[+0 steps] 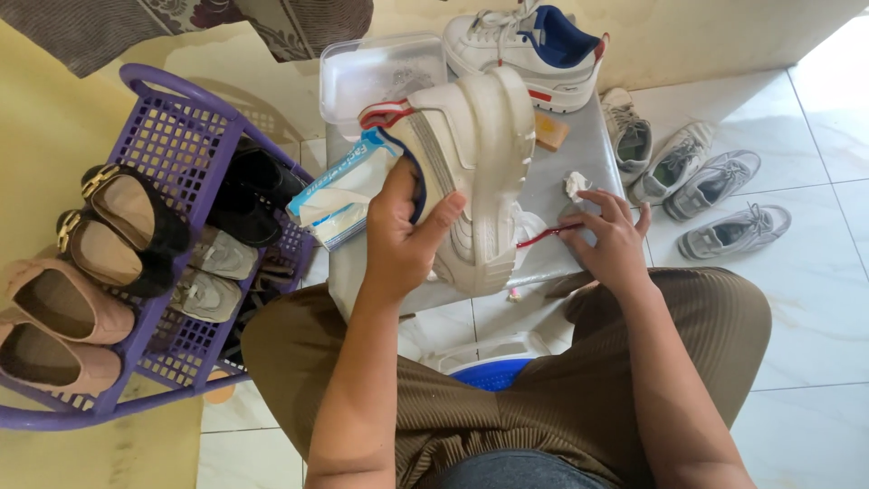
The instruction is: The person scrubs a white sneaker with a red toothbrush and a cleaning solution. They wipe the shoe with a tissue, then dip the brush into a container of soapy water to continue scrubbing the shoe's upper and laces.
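Note:
My left hand point(403, 237) grips a white chunky-soled sneaker point(471, 172), held sole-up over a small grey table point(593, 149). On the tabletop my right hand point(611, 237) pinches the end of a thin red stick-like tool point(543, 236), possibly a toothbrush, whose other end reaches the sneaker's sole. The matching white sneaker point(525, 45), with blue lining and red trim, stands at the table's far edge. A small white wad point(575, 184) and a tan block point(550, 131) lie on the table.
A clear plastic tub point(380, 68) and a blue-white wipes packet point(339, 195) sit left of the held sneaker. A purple basket point(172, 136) holds several shoes; pink flats point(54, 330) rest at its left. Several grey sneakers point(697, 181) lie on the tiled floor at right. A blue basin point(493, 371) is below the table.

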